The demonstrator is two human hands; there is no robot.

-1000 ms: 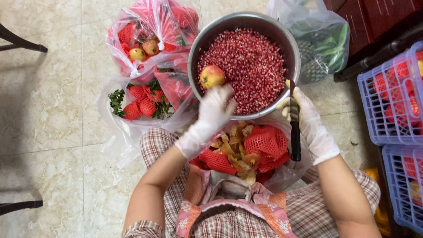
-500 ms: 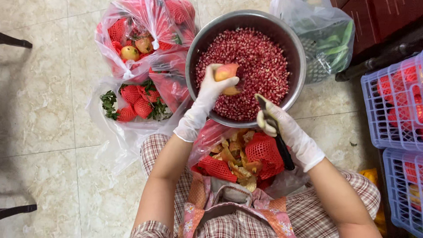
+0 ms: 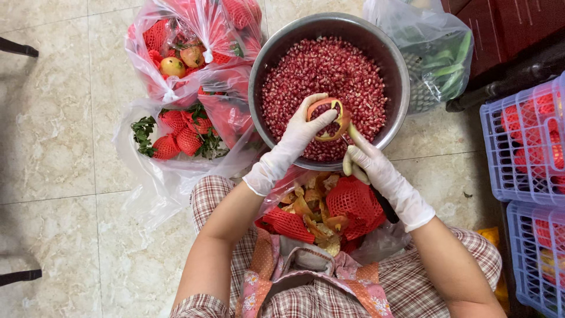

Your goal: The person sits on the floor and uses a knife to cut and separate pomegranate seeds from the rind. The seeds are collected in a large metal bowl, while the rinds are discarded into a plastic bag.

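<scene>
Head view: left hand (image 3: 300, 132) pinches the pomegranate (image 3: 329, 118) over the bowl (image 3: 259, 76), right hand (image 3: 376, 174) clasping a knife (image 3: 385, 206) just beside it.

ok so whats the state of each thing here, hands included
left hand: gloved, gripping the pomegranate
pomegranate: cut open, held over the bowl
right hand: gloved, closed on the knife
knife: dark handle showing below the hand
steel bowl: almost full of red seeds
peel bag: open, holding peels and red foam nets
</scene>
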